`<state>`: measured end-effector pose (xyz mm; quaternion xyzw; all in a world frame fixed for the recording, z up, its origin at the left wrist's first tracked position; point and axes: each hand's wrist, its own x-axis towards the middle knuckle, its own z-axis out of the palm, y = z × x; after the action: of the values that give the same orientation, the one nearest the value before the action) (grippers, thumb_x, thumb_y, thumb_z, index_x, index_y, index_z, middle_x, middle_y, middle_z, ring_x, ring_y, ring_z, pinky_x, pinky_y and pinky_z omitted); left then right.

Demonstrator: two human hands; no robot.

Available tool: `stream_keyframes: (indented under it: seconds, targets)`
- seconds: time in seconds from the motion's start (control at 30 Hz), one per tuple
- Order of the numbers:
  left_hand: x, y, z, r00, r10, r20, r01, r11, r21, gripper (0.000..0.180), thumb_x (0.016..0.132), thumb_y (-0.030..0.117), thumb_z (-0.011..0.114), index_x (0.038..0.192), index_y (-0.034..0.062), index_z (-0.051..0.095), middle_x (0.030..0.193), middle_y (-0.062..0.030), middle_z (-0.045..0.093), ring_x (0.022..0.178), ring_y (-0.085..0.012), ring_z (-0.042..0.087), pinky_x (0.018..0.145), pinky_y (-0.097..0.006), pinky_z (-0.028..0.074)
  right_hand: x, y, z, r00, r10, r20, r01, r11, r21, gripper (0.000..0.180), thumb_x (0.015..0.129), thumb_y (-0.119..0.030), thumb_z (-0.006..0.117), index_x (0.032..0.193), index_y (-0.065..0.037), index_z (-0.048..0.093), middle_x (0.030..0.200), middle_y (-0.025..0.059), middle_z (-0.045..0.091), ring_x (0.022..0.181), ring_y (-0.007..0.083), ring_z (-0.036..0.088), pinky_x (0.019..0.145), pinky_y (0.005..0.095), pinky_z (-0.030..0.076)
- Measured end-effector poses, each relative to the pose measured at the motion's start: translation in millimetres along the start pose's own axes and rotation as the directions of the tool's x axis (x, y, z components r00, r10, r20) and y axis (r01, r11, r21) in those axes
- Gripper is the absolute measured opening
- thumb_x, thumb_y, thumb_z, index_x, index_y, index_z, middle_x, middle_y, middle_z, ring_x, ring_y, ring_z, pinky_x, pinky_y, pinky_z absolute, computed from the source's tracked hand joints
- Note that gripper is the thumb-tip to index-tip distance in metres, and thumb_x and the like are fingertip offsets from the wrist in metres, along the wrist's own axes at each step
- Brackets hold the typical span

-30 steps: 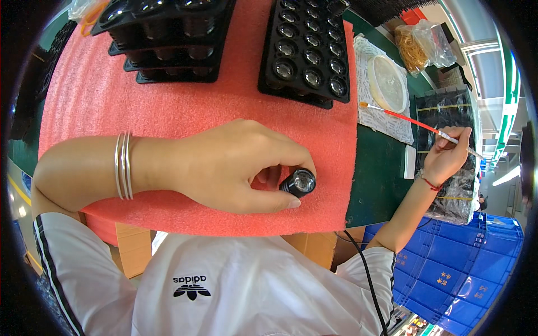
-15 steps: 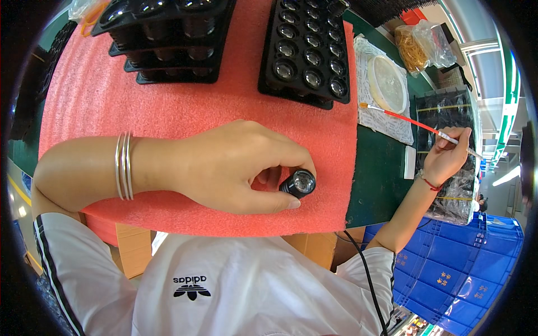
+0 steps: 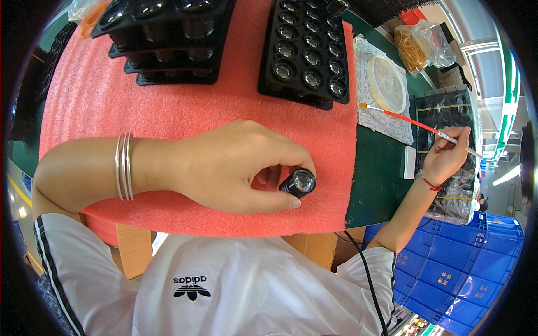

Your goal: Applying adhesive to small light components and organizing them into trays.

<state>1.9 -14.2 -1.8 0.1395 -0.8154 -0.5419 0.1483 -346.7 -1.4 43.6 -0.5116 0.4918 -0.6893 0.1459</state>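
Between the thumb and fingers of my left hand (image 3: 235,165) is a short black cylinder with a clear lens (image 3: 302,182) at its end, which looks like a flashlight head. The lens faces up and toward the right. My right hand (image 3: 445,157), out at the right, pinches the pale handle of a thin paintbrush (image 3: 412,121) with a red shaft. Its tan bristles point left, over the near edge of a round, shallow white dish (image 3: 386,84). The dish sits on a sheet of printed paper (image 3: 367,115). I cannot tell whether the bristles touch anything.
A pink foam mat (image 3: 140,106) covers much of the green table (image 3: 375,179). Stacked black trays (image 3: 162,53) stand at the far left; another black tray (image 3: 302,50) holds several lens pieces. A bag of rubber bands (image 3: 414,47) lies far right. Blue crates (image 3: 448,269) stand at lower right.
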Motion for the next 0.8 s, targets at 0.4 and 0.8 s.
stream_keyframes:
  seconds: [0.4, 0.8]
  targets:
    - [-0.4, -0.5, 0.8, 1.0, 0.024, 0.002, -0.024, 0.999, 0.04, 0.029, 0.071, 0.015, 0.066, 0.097, 0.005, 0.057, 0.084, -0.0112, 0.059, 0.076, -0.0262, 0.059, 0.067, -0.033, 0.047, 0.1, 1.0, 0.0, 1.0, -0.002, 0.001, 0.002, 1.0, -0.019, 0.036, 0.09, -0.023, 0.044, 0.061, -0.003, 0.047, 0.051, 0.0051, 0.041, 0.046, 0.0106, 0.035, 0.046, 0.0232, 0.028]
    - [0.2, -1.4, 1.4, 1.0, 0.018, 0.001, -0.018, 0.999, 0.035, 0.029, 0.071, 0.015, 0.065, 0.096, 0.0045, 0.057, 0.082, -0.0104, 0.059, 0.074, -0.0244, 0.059, 0.066, -0.032, 0.047, -3.1, -2.7, 1.4, 0.999, -0.021, 0.041, 0.021, 1.0, 0.002, 0.036, 0.091, -0.024, 0.041, 0.063, -0.003, 0.046, 0.052, 0.0056, 0.041, 0.047, 0.0109, 0.035, 0.046, 0.0229, 0.028]
